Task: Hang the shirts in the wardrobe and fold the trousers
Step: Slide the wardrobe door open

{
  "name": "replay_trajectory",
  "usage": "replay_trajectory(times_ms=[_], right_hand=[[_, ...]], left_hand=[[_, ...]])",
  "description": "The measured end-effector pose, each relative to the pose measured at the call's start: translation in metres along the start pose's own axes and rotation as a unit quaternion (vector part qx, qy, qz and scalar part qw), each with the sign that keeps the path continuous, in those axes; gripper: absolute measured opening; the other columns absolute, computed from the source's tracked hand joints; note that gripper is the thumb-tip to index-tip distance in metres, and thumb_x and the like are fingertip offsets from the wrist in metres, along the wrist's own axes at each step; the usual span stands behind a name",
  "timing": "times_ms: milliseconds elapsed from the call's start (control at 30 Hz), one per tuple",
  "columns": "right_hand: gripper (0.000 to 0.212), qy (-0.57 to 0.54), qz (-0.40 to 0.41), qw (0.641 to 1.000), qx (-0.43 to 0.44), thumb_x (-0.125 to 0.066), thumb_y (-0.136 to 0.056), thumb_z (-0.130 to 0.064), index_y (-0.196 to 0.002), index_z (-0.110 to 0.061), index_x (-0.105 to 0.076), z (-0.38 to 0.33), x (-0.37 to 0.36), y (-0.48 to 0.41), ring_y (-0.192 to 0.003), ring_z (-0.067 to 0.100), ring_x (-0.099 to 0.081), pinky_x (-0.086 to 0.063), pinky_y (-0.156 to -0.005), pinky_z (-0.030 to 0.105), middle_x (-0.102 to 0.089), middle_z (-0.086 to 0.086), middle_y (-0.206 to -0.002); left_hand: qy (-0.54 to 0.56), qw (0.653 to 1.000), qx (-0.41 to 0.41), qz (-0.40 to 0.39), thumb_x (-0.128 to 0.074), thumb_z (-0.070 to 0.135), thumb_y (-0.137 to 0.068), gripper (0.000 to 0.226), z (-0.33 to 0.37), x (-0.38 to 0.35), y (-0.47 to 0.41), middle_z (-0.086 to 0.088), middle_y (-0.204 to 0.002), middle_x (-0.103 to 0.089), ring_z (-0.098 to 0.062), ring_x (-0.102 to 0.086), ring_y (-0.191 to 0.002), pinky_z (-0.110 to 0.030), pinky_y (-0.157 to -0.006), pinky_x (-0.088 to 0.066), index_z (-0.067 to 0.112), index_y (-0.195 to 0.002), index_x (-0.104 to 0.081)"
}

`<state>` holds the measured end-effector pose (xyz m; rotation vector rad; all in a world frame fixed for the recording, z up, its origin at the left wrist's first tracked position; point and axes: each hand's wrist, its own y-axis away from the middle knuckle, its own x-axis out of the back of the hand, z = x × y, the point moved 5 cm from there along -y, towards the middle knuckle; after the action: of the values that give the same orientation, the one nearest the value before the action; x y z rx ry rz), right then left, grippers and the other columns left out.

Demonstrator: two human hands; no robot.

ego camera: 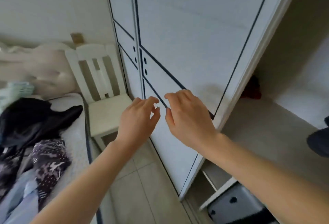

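My left hand [138,117] and my right hand [188,115] hang side by side in front of the white wardrobe door [187,37], fingers loosely curled, holding nothing. The wardrobe's open compartment [284,108] lies to the right of the door. A dark garment [318,142] shows at its right edge and something red [252,90] sits deep in its corner. On the bed [74,131] at the left lie a black garment [33,118], a dark patterned garment [49,161] and a light blue one [19,198].
A white chair [105,106] stands between the bed and the wardrobe. Pale tiled floor [140,188] runs between them. A grey box with dark spots [235,204] sits on a low shelf at the bottom right. Cream bedding [44,67] is heaped at the bed's head.
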<state>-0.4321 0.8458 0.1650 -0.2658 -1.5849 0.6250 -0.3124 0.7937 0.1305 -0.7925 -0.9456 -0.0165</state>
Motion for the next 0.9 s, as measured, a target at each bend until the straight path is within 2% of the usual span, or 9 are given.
replay_trajectory(times_ms=[167,333,533,700,767,900], right_hand=[[0.026,-0.109,-0.064,0.992,0.008,-0.063,-0.085,-0.011,-0.109,-0.001,-0.062,-0.023,-0.072,0.005,-0.092,0.031,-0.062,-0.051,-0.066,0.037,-0.067,0.013,-0.092],[0.028,-0.166,-0.137,0.977,0.016,-0.058,-0.089,-0.009,-0.116,-0.002,-0.060,-0.032,-0.130,0.023,-0.095,0.030,-0.061,-0.053,-0.070,0.038,-0.065,0.014,-0.100],[0.031,-0.173,-0.248,0.952,0.049,-0.048,-0.094,-0.012,-0.123,-0.006,-0.054,-0.063,-0.201,0.038,-0.106,0.027,-0.055,-0.052,-0.077,0.039,-0.064,0.009,-0.109],[0.029,-0.167,-0.309,0.933,0.077,-0.046,-0.096,-0.015,-0.123,-0.008,-0.051,-0.103,-0.258,0.022,-0.113,0.027,-0.050,-0.049,-0.081,0.040,-0.062,0.007,-0.115],[0.030,-0.162,-0.325,0.927,0.094,-0.045,-0.096,-0.016,-0.124,-0.008,-0.050,-0.124,-0.282,0.008,-0.115,0.026,-0.049,-0.049,-0.083,0.039,-0.062,0.006,-0.118],[0.029,-0.147,-0.351,0.918,0.114,-0.043,-0.097,-0.015,-0.124,-0.007,-0.050,-0.166,-0.332,-0.031,-0.113,0.027,-0.049,-0.045,-0.078,0.035,-0.062,0.007,-0.116]], left_hand=[[-0.039,0.989,0.140,-0.025,-0.063,0.016,-0.092,0.012,-0.049,-0.018,0.057,0.001,-0.077,-0.065,-0.023,-0.061,-0.076,-0.040,-0.055,-0.053,0.012,-0.102,-0.067],[-0.051,0.960,0.269,-0.052,-0.056,0.021,-0.096,0.017,-0.088,-0.028,0.120,0.013,-0.078,-0.053,-0.017,-0.056,-0.082,-0.039,-0.062,-0.053,0.015,-0.111,-0.064],[-0.091,0.921,0.373,-0.066,-0.058,0.016,-0.095,0.014,-0.131,-0.035,0.177,0.011,-0.074,-0.051,-0.012,-0.046,-0.074,-0.026,-0.051,-0.033,0.012,-0.106,-0.066],[-0.100,0.878,0.460,-0.088,-0.053,0.020,-0.097,0.016,-0.196,-0.038,0.211,0.001,-0.088,-0.067,-0.019,-0.057,-0.081,-0.030,-0.059,-0.038,0.016,-0.109,-0.062],[-0.107,0.861,0.489,-0.093,-0.051,0.021,-0.097,0.017,-0.231,-0.037,0.219,-0.001,-0.090,-0.068,-0.022,-0.059,-0.084,-0.032,-0.061,-0.041,0.018,-0.110,-0.061],[-0.114,0.838,0.520,-0.118,-0.050,0.023,-0.097,0.021,-0.305,-0.031,0.223,-0.005,-0.096,-0.068,-0.026,-0.060,-0.090,-0.037,-0.067,-0.050,0.019,-0.114,-0.061]])
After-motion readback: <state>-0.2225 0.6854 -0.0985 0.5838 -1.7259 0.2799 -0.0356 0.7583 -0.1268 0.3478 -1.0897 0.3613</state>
